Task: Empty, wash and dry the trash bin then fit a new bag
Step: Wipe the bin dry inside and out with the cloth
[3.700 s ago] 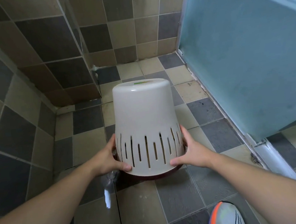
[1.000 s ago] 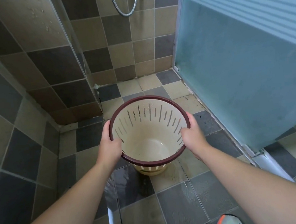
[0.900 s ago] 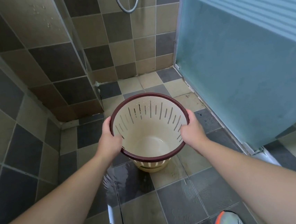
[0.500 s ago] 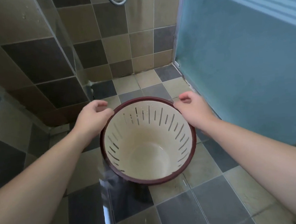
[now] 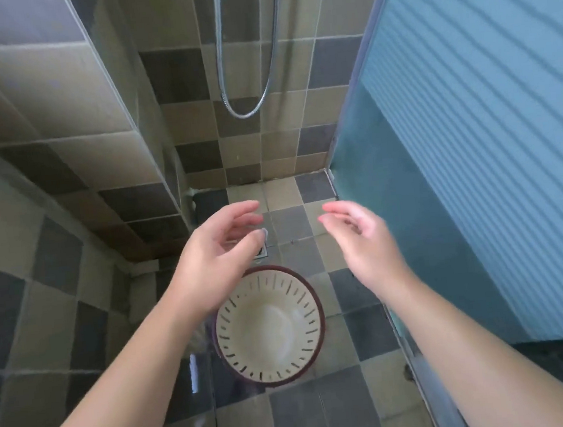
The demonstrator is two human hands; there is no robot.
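Standing upright on the wet tiled floor (image 5: 292, 415), mouth up, we see the trash bin (image 5: 269, 324): cream w/ slotted sides & a dark red rim, nothing inside. Our left hand (image 5: 215, 257) & right hand (image 5: 361, 240) hang above it, apart from it & from each other, fingers loosely spread, holding nothing. Floor drain (image 5: 262, 251) just beyond the bin; shower hose (image 5: 250, 113) on the far wall; blue frosted door (image 5: 474, 160) on the right.
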